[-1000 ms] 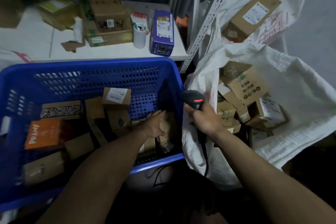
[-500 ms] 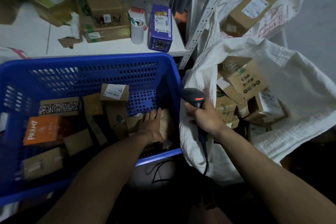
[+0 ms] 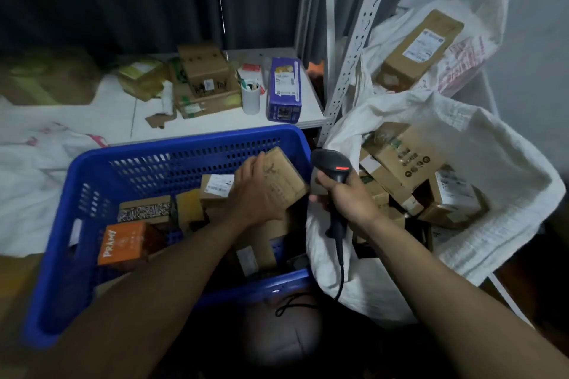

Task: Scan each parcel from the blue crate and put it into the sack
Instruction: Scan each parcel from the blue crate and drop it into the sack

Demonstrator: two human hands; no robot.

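The left hand (image 3: 255,191) grips a brown cardboard parcel (image 3: 284,177), fingers curled round its edge, holding it tilted above the right end of the blue crate (image 3: 184,144). Other parcels lie in the crate below. The right hand (image 3: 349,195) is wrapped round the handle of a black scanner (image 3: 331,163), just beside the parcel. The white sack (image 3: 498,163), holding boxes, stands open to the right.
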